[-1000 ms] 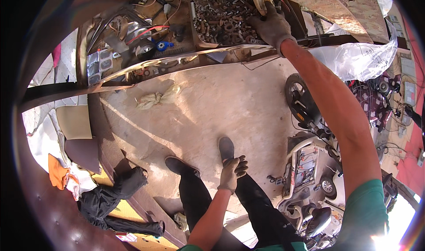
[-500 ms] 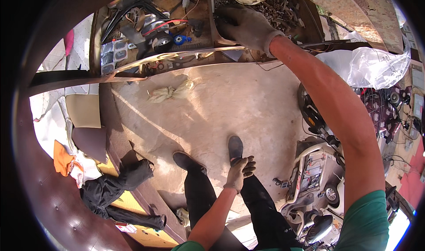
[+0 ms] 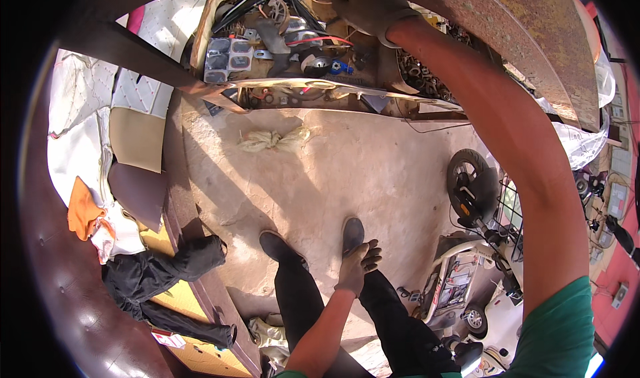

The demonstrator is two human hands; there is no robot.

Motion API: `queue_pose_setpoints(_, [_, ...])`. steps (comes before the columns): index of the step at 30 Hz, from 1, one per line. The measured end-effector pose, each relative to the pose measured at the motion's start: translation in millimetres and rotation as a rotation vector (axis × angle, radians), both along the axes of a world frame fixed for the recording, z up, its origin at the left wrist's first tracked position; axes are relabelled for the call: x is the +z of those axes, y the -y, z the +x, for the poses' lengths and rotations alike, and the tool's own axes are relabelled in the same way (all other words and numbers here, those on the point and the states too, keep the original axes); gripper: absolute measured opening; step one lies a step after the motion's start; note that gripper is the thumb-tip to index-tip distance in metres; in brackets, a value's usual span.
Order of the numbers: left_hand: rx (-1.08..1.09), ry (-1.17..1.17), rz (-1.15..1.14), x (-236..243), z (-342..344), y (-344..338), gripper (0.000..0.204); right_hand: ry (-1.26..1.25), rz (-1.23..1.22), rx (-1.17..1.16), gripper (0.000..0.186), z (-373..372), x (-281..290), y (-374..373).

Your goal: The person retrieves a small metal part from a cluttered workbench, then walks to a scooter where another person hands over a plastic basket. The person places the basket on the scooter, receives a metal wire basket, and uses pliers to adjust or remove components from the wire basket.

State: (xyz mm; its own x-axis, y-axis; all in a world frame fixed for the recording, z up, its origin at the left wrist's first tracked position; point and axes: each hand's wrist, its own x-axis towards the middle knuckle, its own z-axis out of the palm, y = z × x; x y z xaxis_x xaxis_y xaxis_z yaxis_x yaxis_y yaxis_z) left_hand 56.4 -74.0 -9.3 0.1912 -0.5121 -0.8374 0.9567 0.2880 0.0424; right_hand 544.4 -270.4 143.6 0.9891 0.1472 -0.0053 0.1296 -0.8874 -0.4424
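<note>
My right hand (image 3: 370, 15), in a grey-brown glove, reaches over the divider of a wooden parts drawer (image 3: 267, 83). Its fingers are in dark shadow near the drawer's back, so I cannot see whether they hold anything. Below and left of it lie a red wire (image 3: 320, 39), a blue plastic part (image 3: 341, 67) and a clear compartment case (image 3: 228, 56). Small metal hardware (image 3: 420, 77) fills the compartment under my wrist. My left hand (image 3: 357, 267), also gloved, hangs above my leg with fingers loosely bent and apart, holding nothing visible.
A rusty panel edge (image 3: 507, 25) overhangs the drawer at upper right. A crumpled cloth (image 3: 273, 139) lies on the concrete floor. Right of my legs stand a motorbike wheel (image 3: 467, 175) and a white vehicle frame (image 3: 443, 285). Black trousers (image 3: 157, 281) drape over a bench at left.
My right hand has moved deeper toward the drawer's back and into shadow. The view has shifted, so the drawer sits further right and higher. My left hand stays over my leg.
</note>
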Motion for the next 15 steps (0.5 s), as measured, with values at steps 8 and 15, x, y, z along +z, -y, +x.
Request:
queue_pose_setpoints(8, [0.128, 0.005, -0.007, -3, 17, -23, 0.056, 0.027, -0.369, -0.036, 0.043, 52, -36, -30])
queue_pose_setpoints(15, [0.133, 0.005, -0.008, -3, 21, -15, 0.057, -0.02, -0.321, 0.059, 0.042, 20, -31, -11])
